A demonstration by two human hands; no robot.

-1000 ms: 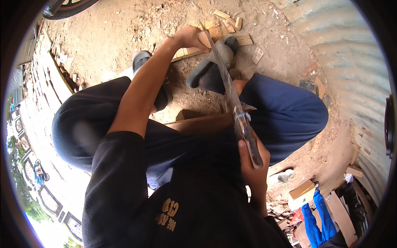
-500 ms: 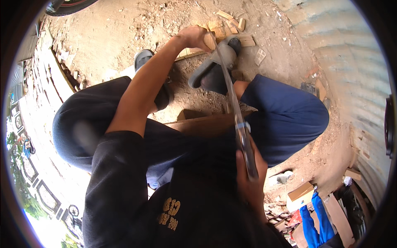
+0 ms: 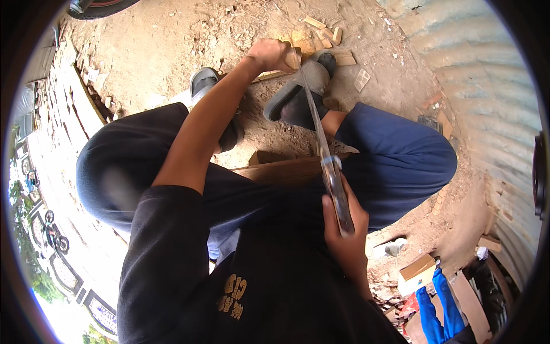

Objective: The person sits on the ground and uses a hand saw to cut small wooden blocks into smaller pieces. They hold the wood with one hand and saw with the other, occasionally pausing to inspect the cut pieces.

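A: Nearest the body?

B: Right hand (image 3: pixel 348 238), fingers closed around a long hand tool (image 3: pixel 321 135) by its glossy dark-brown handle (image 3: pixel 340 200). Thumb on the handle's left side, other fingers on its right; butt end shows over the palm.

A: Handling?

B: My guess: light toward the tip, weightier at the handle. The narrow grey metal blade (image 3: pixel 313 106) should be stiff edgewise, perhaps springy sideways. Best held behind the pale blue collar (image 3: pixel 331 161), off the metal. Teeth, if any, too small to make out.

A: Out past the knees?

B: Left hand (image 3: pixel 270 55), fingers clasped about a short light-brown wooden block (image 3: pixel 293 59). Block sits at the right of that hand, between thumb and fingers, its right end bare. Blade runs by that end; touching or just apart, cannot tell. Block looks hard, dry, fairly light, unlikely to slip. Left part seems the safer hold, away from the metal.

A: Around it?

B: Grey sandal (image 3: pixel 314 77) on the right foot, near the block. Beyond, small pale wooden pieces (image 3: pixel 337 36) on brown dirt. Toward the edges: wavy corrugated metal wall (image 3: pixel 470 86) right, black tyre (image 3: pixel 103 10) upper left.
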